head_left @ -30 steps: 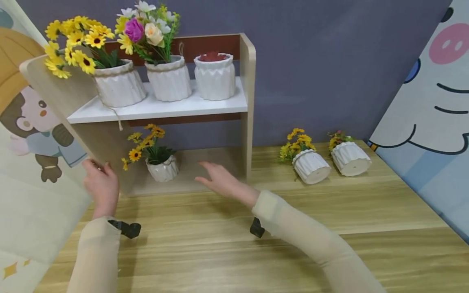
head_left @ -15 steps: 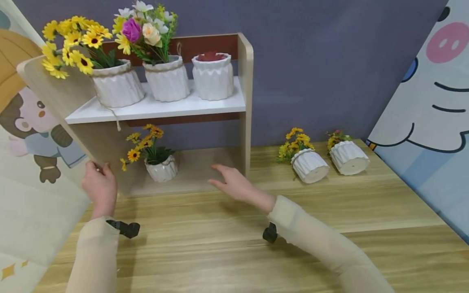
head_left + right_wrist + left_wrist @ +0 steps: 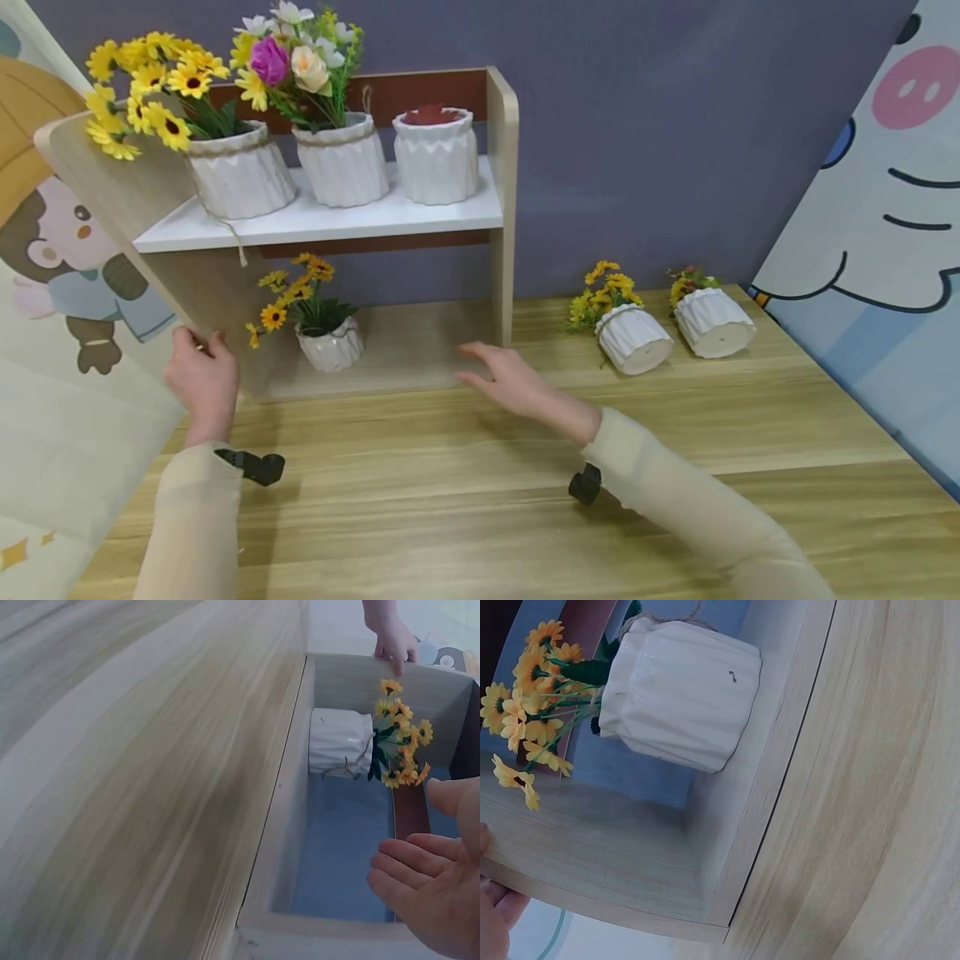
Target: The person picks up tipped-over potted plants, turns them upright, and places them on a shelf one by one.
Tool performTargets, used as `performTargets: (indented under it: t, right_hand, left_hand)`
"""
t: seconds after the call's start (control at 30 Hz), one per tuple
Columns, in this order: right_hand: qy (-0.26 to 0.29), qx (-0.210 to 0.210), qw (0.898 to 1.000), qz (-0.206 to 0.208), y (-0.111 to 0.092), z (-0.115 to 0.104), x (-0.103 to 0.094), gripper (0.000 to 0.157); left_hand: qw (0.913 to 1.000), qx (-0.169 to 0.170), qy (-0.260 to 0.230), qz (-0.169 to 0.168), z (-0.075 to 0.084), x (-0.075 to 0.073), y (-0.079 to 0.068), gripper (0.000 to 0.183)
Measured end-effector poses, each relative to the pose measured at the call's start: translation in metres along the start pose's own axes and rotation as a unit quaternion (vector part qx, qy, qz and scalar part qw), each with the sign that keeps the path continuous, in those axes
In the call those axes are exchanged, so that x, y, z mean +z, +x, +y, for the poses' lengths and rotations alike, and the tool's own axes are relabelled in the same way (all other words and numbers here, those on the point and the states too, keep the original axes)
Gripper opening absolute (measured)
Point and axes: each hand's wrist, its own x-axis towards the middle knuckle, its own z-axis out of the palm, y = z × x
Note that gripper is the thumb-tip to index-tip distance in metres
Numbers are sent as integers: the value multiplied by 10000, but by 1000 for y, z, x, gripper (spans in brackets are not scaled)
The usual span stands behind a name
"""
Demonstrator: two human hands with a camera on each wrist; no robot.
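Note:
My left hand (image 3: 202, 379) grips the front edge of the left side panel of a small wooden shelf (image 3: 504, 208). In the left wrist view its thumb lies inside the panel and the fingers outside. Near the shelf's lower right front, my right hand (image 3: 517, 385) is held with fingers extended and thumb apart, holding nothing; its palm shows in the right wrist view. A small white pot (image 3: 330, 346) with orange-yellow flowers stands upright in the lower compartment, left of the right hand. Three larger white pots stand above: yellow daisies (image 3: 240, 179), mixed flowers (image 3: 343, 167), and red leaves (image 3: 435, 167).
Two white flowerpots, one with yellow flowers (image 3: 634, 340) and one with mixed flowers (image 3: 714, 325), lie tipped over on the wooden table (image 3: 420, 500), right of the shelf. A grey wall (image 3: 637, 150) stands behind. Cartoon-printed panels (image 3: 885, 250) flank both sides.
My right hand has moved right, from beside the small pot to the shelf's lower right front. The left hand keeps its hold on the side panel. The pots have not moved.

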Motion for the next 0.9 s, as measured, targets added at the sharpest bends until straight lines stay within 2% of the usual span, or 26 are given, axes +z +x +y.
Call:
performTargets:
  t: [0.57, 0.77, 0.9]
  right_hand:
    - [191, 186, 9991, 332, -26, 26, -17, 42]
    - [-18, 346, 9978, 558, -32, 36, -25, 37]
    - [-419, 516, 9947, 787, -35, 42, -33, 33]
  left_hand:
    - [9998, 184, 76, 5, -5, 0, 1, 31]
    - [9998, 174, 89, -84, -5, 1, 1, 33]
    - [9998, 66, 17, -200, -6, 2, 1, 35]
